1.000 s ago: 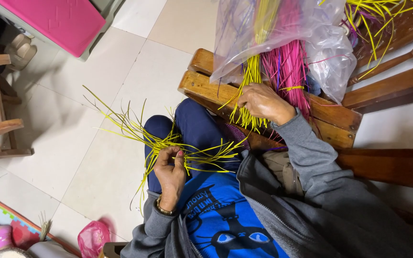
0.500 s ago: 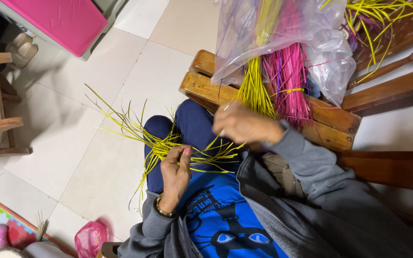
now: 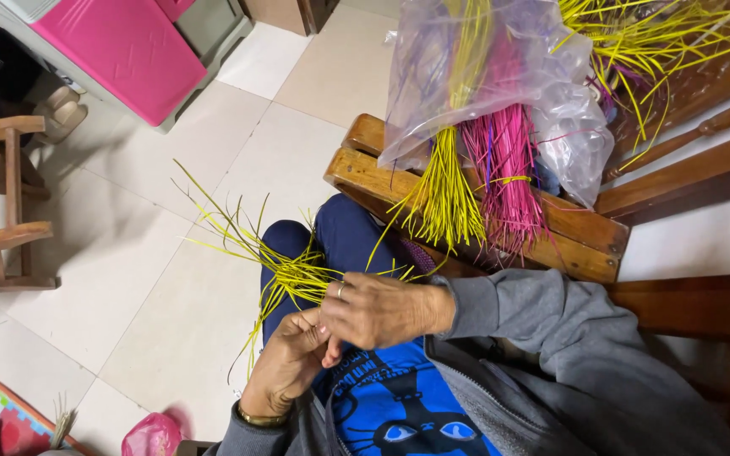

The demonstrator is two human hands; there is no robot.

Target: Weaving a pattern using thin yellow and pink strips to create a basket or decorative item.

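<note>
Yellow straw strands (image 3: pixel 285 274) (fanned over the knee) are gripped by both hands: left (image 3: pixel 291 365), right (image 3: pixel 378 310).

I see my left hand (image 3: pixel 293 363) and right hand (image 3: pixel 378 311) meeting over my lap, both pinching a spray of yellow strips (image 3: pixel 285 270) that fans out to the left above the tiled floor (image 3: pixel 171 253). Farther off, on a wooden bench (image 3: pixel 568 236), lies a clear plastic bag (image 3: pixel 500 76) holding a yellow bundle (image 3: pixel 448 190) and a pink bundle (image 3: pixel 509 181). A pink cabinet (image 3: pixel 124 51) stands far left.
</note>
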